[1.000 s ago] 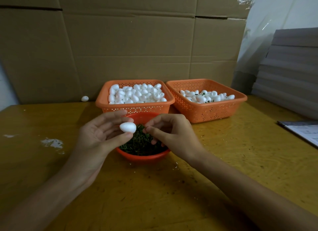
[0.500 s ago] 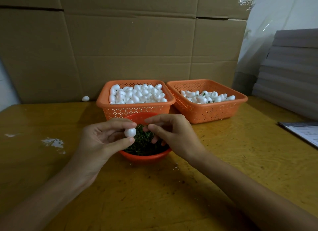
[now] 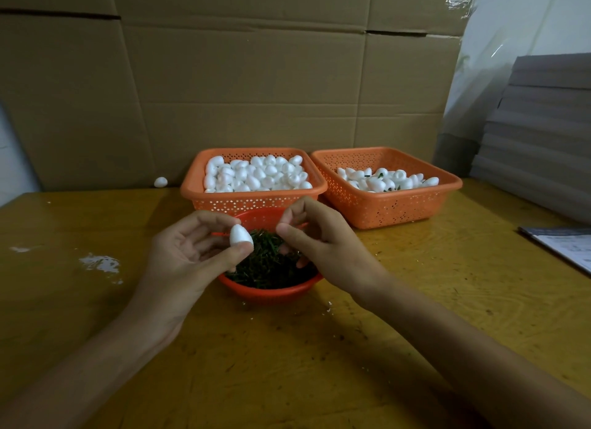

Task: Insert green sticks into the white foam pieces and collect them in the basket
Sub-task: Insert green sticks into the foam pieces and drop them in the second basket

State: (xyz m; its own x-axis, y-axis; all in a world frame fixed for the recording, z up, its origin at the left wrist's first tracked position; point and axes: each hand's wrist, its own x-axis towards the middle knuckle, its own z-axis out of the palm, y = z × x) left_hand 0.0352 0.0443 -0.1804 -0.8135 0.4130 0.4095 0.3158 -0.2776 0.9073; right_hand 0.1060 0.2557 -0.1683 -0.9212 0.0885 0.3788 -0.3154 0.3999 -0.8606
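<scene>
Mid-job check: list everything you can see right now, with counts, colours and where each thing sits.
Baskets: two, orange, side by side at table back; left full of plain foam pieces, right partly filled with pieces with green bits showing.
Bowl: one, red, in front of baskets, holds green sticks.
Stray foam piece: one, white, by cardboard wall.
Table: one, yellow wood.
Papers: right edge.
Left hand: pinches one white foam piece.
Right hand: fingers pinched over bowl; stick not discernible.
</scene>
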